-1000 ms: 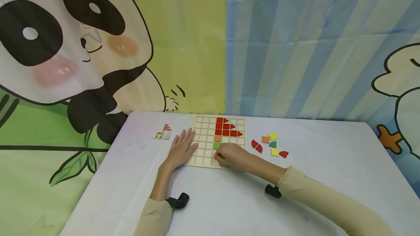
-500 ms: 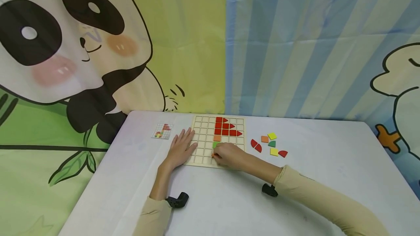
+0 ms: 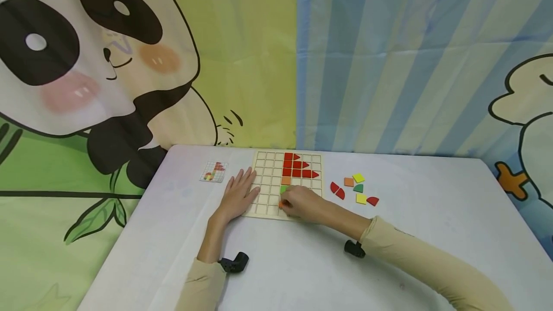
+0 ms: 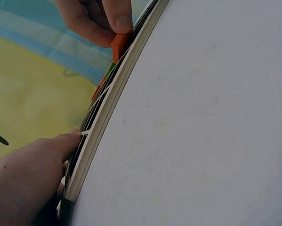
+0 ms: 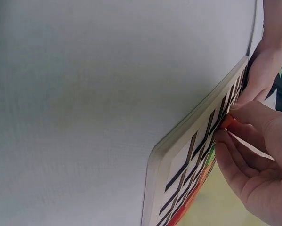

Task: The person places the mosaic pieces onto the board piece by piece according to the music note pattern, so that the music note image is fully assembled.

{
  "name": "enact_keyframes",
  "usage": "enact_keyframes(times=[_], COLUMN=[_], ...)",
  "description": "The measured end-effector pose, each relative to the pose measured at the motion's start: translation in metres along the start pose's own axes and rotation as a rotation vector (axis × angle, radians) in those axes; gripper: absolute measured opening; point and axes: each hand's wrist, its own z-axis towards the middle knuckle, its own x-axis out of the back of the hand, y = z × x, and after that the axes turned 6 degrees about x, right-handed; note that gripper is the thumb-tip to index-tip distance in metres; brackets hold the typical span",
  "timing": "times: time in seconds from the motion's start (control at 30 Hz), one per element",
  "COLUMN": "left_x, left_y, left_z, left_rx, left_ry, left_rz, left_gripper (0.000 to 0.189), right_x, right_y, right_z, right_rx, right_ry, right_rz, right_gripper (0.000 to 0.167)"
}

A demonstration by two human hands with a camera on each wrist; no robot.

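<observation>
A wooden grid board point(image 3: 264, 172) lies on the table. My left hand point(image 3: 236, 197) rests on its left edge with the fingers stretched out. Low on the grid, my right hand point(image 3: 304, 203) pinches a small orange piece point(image 4: 119, 47) between thumb and fingertips, right at the board's surface; whether it sits inside a cell I cannot tell. Farther up the grid are rows of red pieces point(image 3: 298, 173) with pointed right ends. Below them come an orange square point(image 3: 286, 180) and a green piece point(image 3: 283, 189), partly covered by my right hand.
Left of the board lies a small pattern card point(image 3: 213, 172). To the right are loose pieces: red quarter-rounds point(image 3: 337, 191), an orange square point(image 3: 348, 182), yellow squares point(image 3: 360, 198) and a green quarter-round point(image 3: 358, 188). A printed curtain point(image 3: 389, 61) hangs behind the table.
My right hand has shifted slightly left over the lower grid, still pinching the orange piece. The left hand stays in place on the board's edge.
</observation>
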Motion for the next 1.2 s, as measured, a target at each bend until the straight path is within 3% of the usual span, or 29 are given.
enact_keyframes(times=[0.4, 0.6, 0.73, 0.8, 1.0, 1.2], left_x=[0.001, 0.000, -0.001, -0.001, -0.002, -0.001], left_y=[0.000, 0.000, 0.000, -0.001, -0.001, -0.001], left_z=[-0.001, -0.001, -0.002, -0.002, 0.000, 0.000], left_rx=[0.014, 0.012, 0.009, 0.016, 0.013, 0.024], left_ry=[-0.013, -0.016, -0.001, -0.007, -0.025, -0.021], left_rz=[-0.007, -0.003, -0.006, -0.005, 0.001, 0.005], left_gripper=[0.065, 0.065, 0.065, 0.065, 0.065, 0.065], right_x=[0.004, 0.004, 0.005, 0.006, 0.019, 0.034], right_y=[-0.004, -0.003, -0.001, -0.002, -0.006, 0.017], right_z=[0.007, 0.007, -0.002, -0.013, -0.074, -0.142], right_rx=[-0.059, -0.093, -0.069, -0.052, -0.101, -0.183], right_ry=[-0.031, -0.061, -0.066, -0.053, -0.011, 0.086], right_rz=[-0.127, -0.080, -0.070, -0.068, -0.041, -0.088], right_gripper=[0.017, 0.017, 0.009, 0.005, 0.030, 0.026])
